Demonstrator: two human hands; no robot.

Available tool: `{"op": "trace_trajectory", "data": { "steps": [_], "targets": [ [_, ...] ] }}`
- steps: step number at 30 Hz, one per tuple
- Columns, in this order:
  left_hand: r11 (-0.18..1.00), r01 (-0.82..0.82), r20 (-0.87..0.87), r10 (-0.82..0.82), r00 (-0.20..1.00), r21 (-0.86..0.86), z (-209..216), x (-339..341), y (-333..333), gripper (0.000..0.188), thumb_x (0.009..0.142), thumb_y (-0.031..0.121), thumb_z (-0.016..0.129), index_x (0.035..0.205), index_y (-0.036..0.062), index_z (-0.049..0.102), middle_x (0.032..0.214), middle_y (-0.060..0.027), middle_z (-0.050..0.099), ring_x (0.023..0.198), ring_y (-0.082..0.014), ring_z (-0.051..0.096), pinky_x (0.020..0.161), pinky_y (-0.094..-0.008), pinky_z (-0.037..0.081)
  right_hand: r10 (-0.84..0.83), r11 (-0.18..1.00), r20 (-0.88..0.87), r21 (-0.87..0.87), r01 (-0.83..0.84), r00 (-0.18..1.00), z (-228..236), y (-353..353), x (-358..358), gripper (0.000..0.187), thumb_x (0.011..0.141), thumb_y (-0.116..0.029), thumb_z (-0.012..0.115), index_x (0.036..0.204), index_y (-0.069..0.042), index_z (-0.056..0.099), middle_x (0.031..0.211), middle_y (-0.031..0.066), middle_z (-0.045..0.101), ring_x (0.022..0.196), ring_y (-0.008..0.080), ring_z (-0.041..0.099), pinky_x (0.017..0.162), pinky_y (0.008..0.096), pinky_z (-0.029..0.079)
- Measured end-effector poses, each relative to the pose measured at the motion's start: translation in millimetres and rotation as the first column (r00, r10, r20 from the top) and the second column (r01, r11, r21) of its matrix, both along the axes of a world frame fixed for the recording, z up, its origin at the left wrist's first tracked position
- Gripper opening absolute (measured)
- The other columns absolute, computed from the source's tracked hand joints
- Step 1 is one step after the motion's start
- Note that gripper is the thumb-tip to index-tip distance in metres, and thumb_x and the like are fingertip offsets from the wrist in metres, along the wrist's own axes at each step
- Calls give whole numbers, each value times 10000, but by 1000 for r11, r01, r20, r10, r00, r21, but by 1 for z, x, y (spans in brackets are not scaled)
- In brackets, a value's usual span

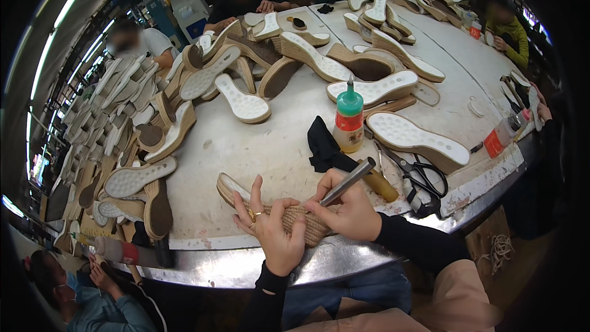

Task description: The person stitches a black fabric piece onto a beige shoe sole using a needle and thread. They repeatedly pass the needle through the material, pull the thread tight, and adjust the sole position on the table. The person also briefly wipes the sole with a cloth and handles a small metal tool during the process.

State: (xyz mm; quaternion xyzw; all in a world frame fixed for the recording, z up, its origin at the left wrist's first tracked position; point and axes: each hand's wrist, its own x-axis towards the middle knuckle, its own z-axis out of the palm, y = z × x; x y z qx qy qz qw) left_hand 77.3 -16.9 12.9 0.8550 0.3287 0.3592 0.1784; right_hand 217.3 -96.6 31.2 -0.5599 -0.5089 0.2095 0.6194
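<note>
A wedge shoe sole (315, 229) with braided rope-like sides rests at the table's near edge. My left hand (279, 237) grips it, thumb and bent fingers on the braid, the other fingers raised. A slim metal rod-shaped tool (349, 181) is held in my right hand (353, 214), slanting up to the right. Its working tip is hidden behind my fingers at the sole's upper edge. Just beyond my right hand lie a thick tan handle (380, 185) and a black cloth-like piece (321, 141). Black-handled scissors (424, 175) lie to the right.
A green-capped squeeze bottle (349, 120) stands ahead. White-topped wedge soles (418, 138) lie across the table, with a large pile (117, 104) at left. More bottles lie at the left edge (126, 251) and right edge (501, 137). Several people sit around the table.
</note>
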Motion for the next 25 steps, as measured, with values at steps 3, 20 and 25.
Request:
{"op": "trace_trajectory", "data": {
  "steps": [3,20,25],
  "targets": [
    [1000,4,8,-4,1000,-1,0,0,0,166,711,242,635,854,163,664,1496,-149,291,1395,-487,26,997,-721,-29,-15,1000,53,8,15,998,0,1,-3,204,799,-58,713,799,-24,512,719,29,527,651,72,531,545,233,418],
    [1000,4,31,-4,1000,-23,0,1,0,149,696,208,650,831,147,666,1480,-144,321,1403,-453,31,1046,-654,-37,0,1000,-135,4,0,991,-14,-5,-4,204,836,11,674,854,-22,473,800,35,584,770,64,603,676,207,482],
    [1000,18,38,-18,999,-12,-1,0,1,153,696,209,649,833,141,668,1481,-143,321,1403,-449,28,1066,-625,-30,1,1000,12,-5,-1,1000,-22,-6,-6,216,840,-6,683,885,-24,473,817,61,610,861,111,640,739,227,505]
  ]
}}
